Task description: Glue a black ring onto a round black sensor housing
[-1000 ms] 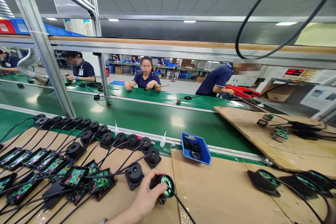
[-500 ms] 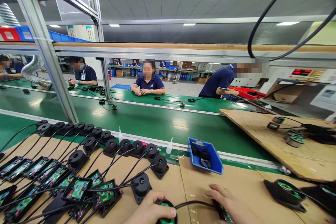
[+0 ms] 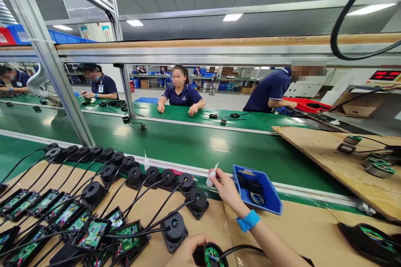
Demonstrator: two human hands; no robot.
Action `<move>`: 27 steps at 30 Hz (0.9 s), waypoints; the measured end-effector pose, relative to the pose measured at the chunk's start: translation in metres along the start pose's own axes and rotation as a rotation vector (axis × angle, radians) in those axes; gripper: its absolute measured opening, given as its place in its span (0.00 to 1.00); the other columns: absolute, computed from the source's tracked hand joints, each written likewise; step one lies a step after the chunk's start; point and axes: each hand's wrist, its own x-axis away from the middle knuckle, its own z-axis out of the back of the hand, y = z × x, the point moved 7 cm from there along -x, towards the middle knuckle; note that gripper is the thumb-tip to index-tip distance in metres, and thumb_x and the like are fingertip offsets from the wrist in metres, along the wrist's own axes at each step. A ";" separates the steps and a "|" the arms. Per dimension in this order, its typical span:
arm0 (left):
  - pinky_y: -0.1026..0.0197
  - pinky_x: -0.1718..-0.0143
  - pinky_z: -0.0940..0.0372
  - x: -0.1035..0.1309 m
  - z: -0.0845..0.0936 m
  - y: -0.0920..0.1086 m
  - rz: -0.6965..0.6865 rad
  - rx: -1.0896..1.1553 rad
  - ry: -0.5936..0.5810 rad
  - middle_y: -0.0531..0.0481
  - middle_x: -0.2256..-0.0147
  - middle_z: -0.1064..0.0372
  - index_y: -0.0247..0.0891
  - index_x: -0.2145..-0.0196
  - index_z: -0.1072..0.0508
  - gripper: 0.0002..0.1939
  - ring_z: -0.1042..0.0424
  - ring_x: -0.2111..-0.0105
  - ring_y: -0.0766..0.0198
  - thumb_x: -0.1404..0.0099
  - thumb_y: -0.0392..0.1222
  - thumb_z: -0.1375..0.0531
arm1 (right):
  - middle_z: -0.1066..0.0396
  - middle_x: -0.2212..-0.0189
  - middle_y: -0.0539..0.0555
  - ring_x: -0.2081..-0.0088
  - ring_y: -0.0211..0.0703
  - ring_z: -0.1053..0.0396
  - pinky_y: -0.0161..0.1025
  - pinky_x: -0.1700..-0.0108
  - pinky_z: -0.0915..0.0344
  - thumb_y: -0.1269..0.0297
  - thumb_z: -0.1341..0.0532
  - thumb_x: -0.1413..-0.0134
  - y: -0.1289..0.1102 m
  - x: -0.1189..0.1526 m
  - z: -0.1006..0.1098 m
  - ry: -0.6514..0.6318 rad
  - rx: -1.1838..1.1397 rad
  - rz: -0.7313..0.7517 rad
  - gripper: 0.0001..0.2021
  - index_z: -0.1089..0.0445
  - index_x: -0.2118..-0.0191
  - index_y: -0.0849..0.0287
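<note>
Cardboard-covered bench [image 3: 282, 225] beside green conveyor. Right hand [image 3: 226, 187], frame centre, pinches small white nozzle bottle [image 3: 212, 175] by blue plastic bin [image 3: 269, 196]. Left hand [image 3: 188, 252], bottom edge, grips round black module with green board [image 3: 210, 255].

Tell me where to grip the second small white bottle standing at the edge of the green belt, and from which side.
Grip the small white bottle around its lower body, coming from the near, cardboard side and slightly above. It stands upright with a thin pointed tip, too slim to pinch, and the black round parts crowd its foot. The right hand holds a like bottle by its body.
</note>
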 end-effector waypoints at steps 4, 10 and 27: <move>0.58 0.52 0.37 0.009 -0.004 0.012 -0.051 0.048 0.024 0.49 0.58 0.28 0.37 0.56 0.31 0.43 0.30 0.56 0.54 0.72 0.44 0.21 | 0.29 0.67 0.55 0.68 0.45 0.31 0.43 0.64 0.31 0.35 0.47 0.45 -0.022 0.047 0.035 0.017 -0.142 -0.030 0.32 0.37 0.46 0.57; 0.53 0.45 0.38 0.024 0.000 0.035 -0.087 -0.269 0.173 0.47 0.53 0.26 0.40 0.55 0.24 0.34 0.31 0.50 0.48 0.63 0.35 0.25 | 0.45 0.80 0.43 0.79 0.29 0.51 0.26 0.81 0.53 0.47 0.29 0.53 -0.029 0.132 0.078 0.116 -0.664 -0.254 0.22 0.34 0.62 0.56; 0.50 0.49 0.29 0.034 -0.011 0.057 -0.279 -0.777 0.243 0.44 0.49 0.31 0.47 0.53 0.23 0.32 0.26 0.50 0.48 0.56 0.29 0.26 | 0.33 0.73 0.50 0.79 0.31 0.40 0.26 0.83 0.40 0.50 0.29 0.51 -0.007 0.213 0.061 0.240 -0.759 -0.403 0.17 0.28 0.65 0.57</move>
